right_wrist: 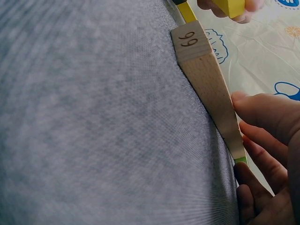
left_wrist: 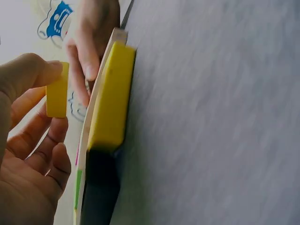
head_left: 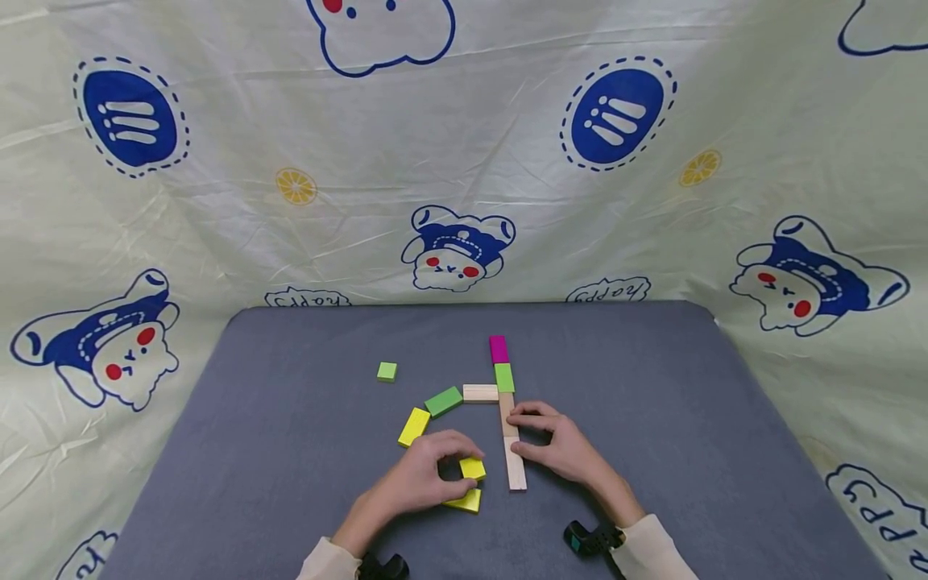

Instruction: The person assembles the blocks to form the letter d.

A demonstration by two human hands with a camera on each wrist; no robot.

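My left hand [head_left: 423, 477] pinches a small yellow block [left_wrist: 57, 96] between thumb and fingertips, raised over another yellow block [left_wrist: 113, 96] that lies on the cloth. My right hand [head_left: 564, 453] touches a straight row of blocks at its right side, the thumb on a plain wooden block [head_left: 516, 474] and the fingertips on a second wooden block [head_left: 507, 404] beyond it. The nearer one has "66" marked on its end in the right wrist view. Farther along the row lie a light green block [head_left: 503, 378] and a magenta block [head_left: 499, 350].
A wooden block [head_left: 479, 393] joins the row from the left, followed by a green block [head_left: 443, 401] and a yellow block [head_left: 414, 427] in a curve. One light green block [head_left: 387, 371] lies apart at the back left. Grey cloth [head_left: 652, 387] covers the table; a printed curtain [head_left: 507, 145] hangs behind.
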